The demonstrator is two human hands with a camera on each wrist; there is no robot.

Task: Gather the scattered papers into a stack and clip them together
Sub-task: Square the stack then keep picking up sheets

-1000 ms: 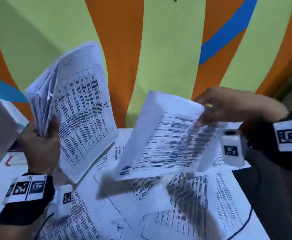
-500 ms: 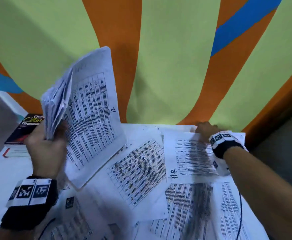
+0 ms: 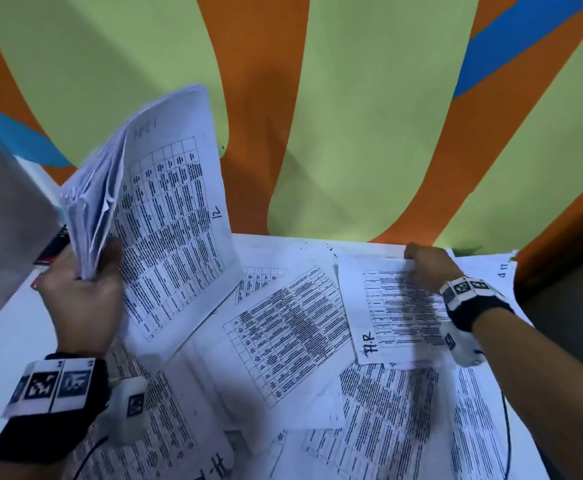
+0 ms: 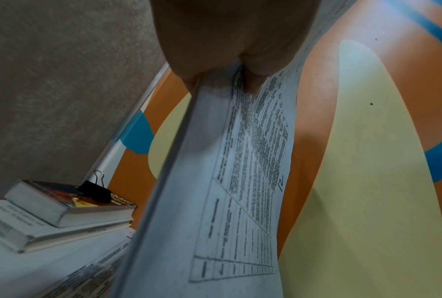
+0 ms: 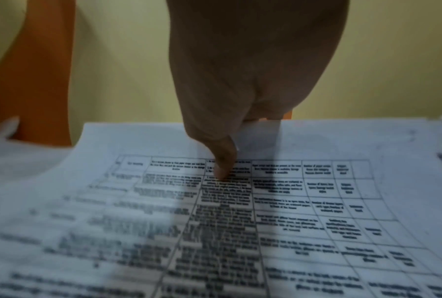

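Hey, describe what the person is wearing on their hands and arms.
Both hands, left hand and right hand, are bare, with bare forearms. Each wrist has a black band carrying white blocks with black square markers, a white camera unit underneath, and a thin black cable trailing from it.

two stacked books (image 4: pixel 61 213) beside striped wall (image 3: pixel 369 116)

Loose sheets (image 3: pixel 283 341) cover nearly the whole table (image 3: pixel 2 355). Stacked books (image 4: pixel 61 213) with a black clip (image 4: pixel 95 193) on top block the far-left corner. A bare strip runs along the left edge.
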